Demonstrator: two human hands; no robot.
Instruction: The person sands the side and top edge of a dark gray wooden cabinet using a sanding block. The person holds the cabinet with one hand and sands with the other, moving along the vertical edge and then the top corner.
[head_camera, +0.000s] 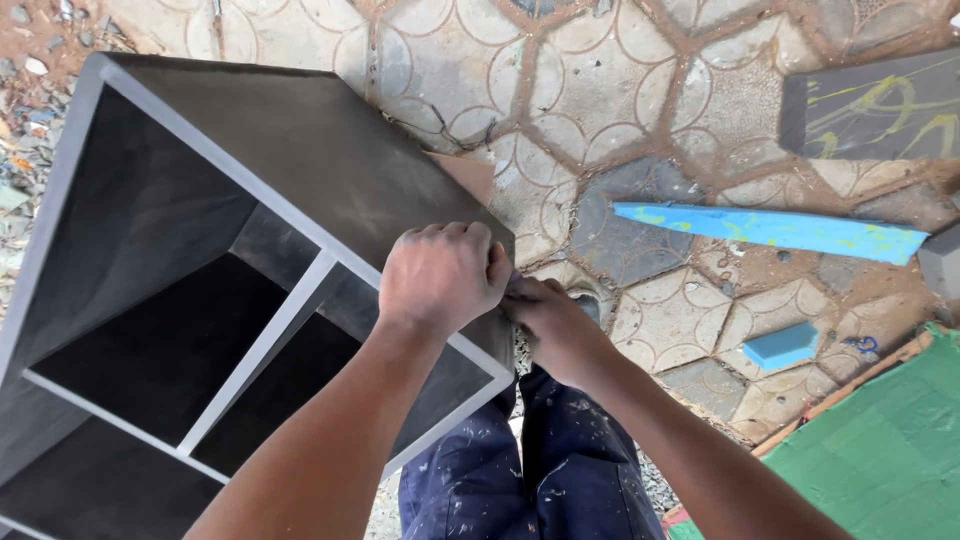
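So the big dark grey wooden shelf unit (300, 180) with pale edge strips is standing on the patterned hexagon-tile paving (640, 90), its open compartments facing up toward the camera. There's a divider running through the middle and a cross shelf, so you get a few box-shaped compartments, all dark inside.

The left hand (442, 275) is curled into a loose fist and pressed down on the outer side panel of the shelf unit, right near its front corner closest to the person. Can't tell if there's anything inside that fist, the fingers hide it. The right hand (555, 325) sits just beside it, touching the left hand's fingers at that same corner edge, fingers bent in against the panel. Whatever it may be pinching is hidden too.

Below the hands you see the person's dark blue paint-splattered trousers (530, 470).

Off on the paving, well apart from the shelf unit: a long bright blue wooden strip (770, 228) with yellow smears, a small blue block (782, 345) near it, a dark grey board (880, 105) with yellow scribbles at the upper right, and a green sheet (890, 450) at the lower right corner.
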